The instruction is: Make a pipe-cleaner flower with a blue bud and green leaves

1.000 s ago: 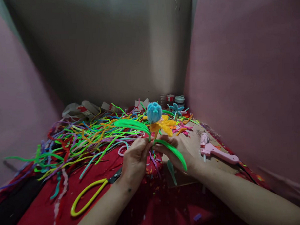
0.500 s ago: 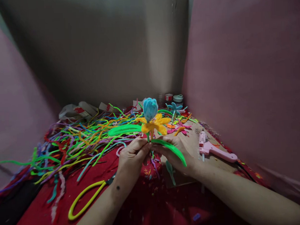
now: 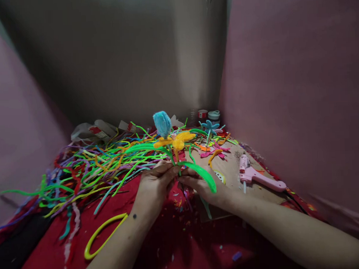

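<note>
Both hands meet in the middle of the head view, pinching the stems of fuzzy pipe-cleaner flowers. My left hand (image 3: pixel 158 182) is closed around the stem on its side. My right hand (image 3: pixel 200 184) is closed at the same spot, its fingertips partly hidden behind a green leaf. Above them rise a blue tulip-like flower (image 3: pixel 162 124) and a yellow-orange flower (image 3: pixel 178 141) with spread petals. One long green leaf (image 3: pixel 144 146) reaches left, and another green leaf (image 3: pixel 201 173) arches down over my right hand. Which stem each hand grips is unclear.
Loose pipe cleaners (image 3: pixel 109 160) in many colours heap at the left. A pink glue gun (image 3: pixel 257 177) lies on cardboard (image 3: pixel 232 187) at the right. Yellow-handled scissors or pliers (image 3: pixel 92 243) rest beside my left forearm. A blue flower (image 3: pixel 208 127) and jars (image 3: pixel 214 115) stand behind.
The blue flower has swung left and tilted away from the yellow one, so their stems show more. The right-hand leaf has shifted slightly left. Both hands keep their pinch.
</note>
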Motion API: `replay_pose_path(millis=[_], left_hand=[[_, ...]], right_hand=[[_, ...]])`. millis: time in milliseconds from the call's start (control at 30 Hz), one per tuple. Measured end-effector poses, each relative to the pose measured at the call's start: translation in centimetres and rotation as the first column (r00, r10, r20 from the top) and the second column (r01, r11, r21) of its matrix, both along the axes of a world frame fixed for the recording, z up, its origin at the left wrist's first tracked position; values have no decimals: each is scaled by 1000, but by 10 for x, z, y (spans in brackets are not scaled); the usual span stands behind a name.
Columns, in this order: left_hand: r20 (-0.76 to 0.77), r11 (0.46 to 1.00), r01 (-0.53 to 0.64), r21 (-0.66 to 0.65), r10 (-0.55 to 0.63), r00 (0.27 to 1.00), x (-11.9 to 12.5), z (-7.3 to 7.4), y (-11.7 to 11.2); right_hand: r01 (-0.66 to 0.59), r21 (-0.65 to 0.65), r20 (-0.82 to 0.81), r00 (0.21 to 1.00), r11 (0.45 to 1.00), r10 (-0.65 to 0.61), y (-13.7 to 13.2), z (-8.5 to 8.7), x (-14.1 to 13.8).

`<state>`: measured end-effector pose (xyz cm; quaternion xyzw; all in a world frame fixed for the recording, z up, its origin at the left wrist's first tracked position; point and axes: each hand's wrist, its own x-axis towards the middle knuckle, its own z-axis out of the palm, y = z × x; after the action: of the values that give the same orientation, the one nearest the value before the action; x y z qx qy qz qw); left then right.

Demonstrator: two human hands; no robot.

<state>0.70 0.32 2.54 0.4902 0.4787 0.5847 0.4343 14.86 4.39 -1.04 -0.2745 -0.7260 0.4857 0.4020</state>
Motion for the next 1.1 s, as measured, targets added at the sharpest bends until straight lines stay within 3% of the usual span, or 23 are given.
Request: replay_pose_path(millis=[133,267,433,600,800,933,1033,1100], left_hand=[[-34,994,100,-43,-101,994,-7,-3,4],[49,987,138,-85,-135,990,-10,-9,8],[169,967,223,-121,-201,965,-11,-10,9],[251,946,295,-133,-255,934,-12,-9,10],[323,966,191,-172,-128,938,-4,-12,9],[283,990,114,-82,-87,955,-3,-14,11],[198,999,36,-8,-34,980,-6,-11,12],[171,1000,-21,-13,22,985,-9,-7,11]], right_hand=[[-54,14,-63,997,998,55,2,-4,-4],[-94,-77,-224,972,993,75,3,-7,-9],[-135,-128,-256,961,983,99,-1,5,-8],[-197,-99,-310,937,975,158,-3,11,-5],[-215,-239,-346,930,947,124,0,3,-9],[-164,-364,-290,955,917,55,0,4,-8],[-182,-391,-168,978,902,125,4,14,0],[-45,-403,-88,996,914,11,15,22,8]])
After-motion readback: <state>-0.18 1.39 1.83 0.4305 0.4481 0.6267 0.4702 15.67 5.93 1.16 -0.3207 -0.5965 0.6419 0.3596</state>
